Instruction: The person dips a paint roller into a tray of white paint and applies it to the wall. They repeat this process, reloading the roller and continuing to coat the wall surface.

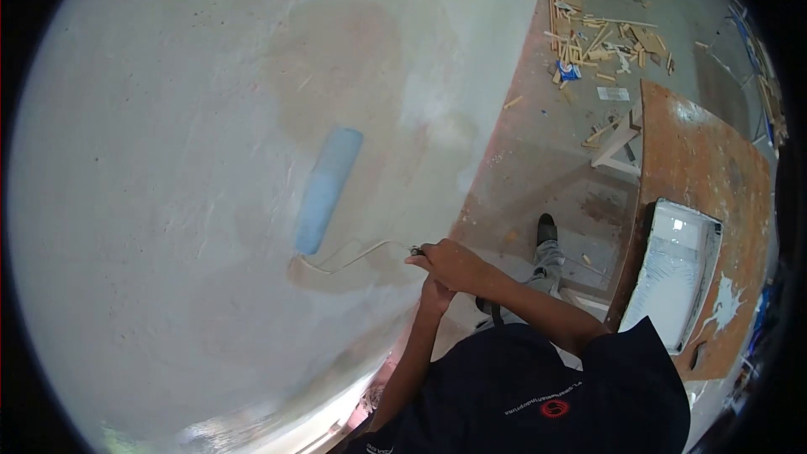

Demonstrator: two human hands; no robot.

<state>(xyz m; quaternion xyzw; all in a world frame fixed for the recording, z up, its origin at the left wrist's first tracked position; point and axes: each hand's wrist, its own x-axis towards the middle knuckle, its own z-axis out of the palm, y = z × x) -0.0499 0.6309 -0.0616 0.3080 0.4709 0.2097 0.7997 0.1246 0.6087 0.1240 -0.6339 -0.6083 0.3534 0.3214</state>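
A paint roller (329,191) with a light blue sleeve lies against the pale, patchy wall (210,118), tilted, its top leaning right. Its thin bent wire frame runs right to the handle, which is mostly hidden in my hands. My right hand (454,262) is closed round the handle. Just below and touching it, my left hand (437,294) is wrapped round the lower part of the handle.
At the right, a brown wooden table (706,147) holds a black-rimmed paint tray (713,261) with white paint, beside a white splash. Wood scraps (601,46) litter the floor at the upper right. My foot (547,229) stands between wall and table.
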